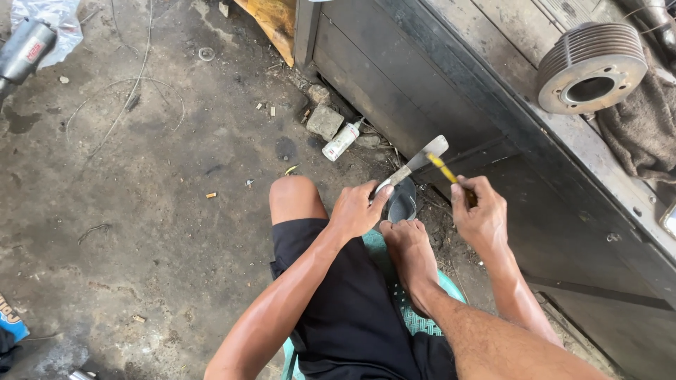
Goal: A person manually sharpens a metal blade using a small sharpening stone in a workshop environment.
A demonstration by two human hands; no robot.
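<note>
Sitting: the person is on a green plastic stool (412, 320), one bare foot (407, 243) drawn up onto the seat, beside a dark metal cabinet (422, 91).
Left hand: the left hand (358, 209) is curled shut round the low end of a flat grey metal piece (415, 163), thumb on top; the piece slants up and away from the fingers toward the cabinet.
Right hand: the right hand (481, 211) is closed in a fist round a thin yellow-handled tool (443, 169), whose tip reaches from above the knuckles to the upper part of the metal piece.
Thing worked on: the metal piece sits between the two hands, just ahead of the toes, held off the floor.
Step in hand: by my reading, the tool is being worked against the face of the metal piece, the left grip steadying it.
Next move calls for: a firm left hold so the piece does not twist, and short controlled strokes kept clear of the left thumb.
Beyond the fingers: a small white bottle (341, 141) and a stone (324, 121) lie on the dirty concrete floor (141, 197); a ribbed metal cylinder (590, 67) rests on the cabinet top, well apart.
</note>
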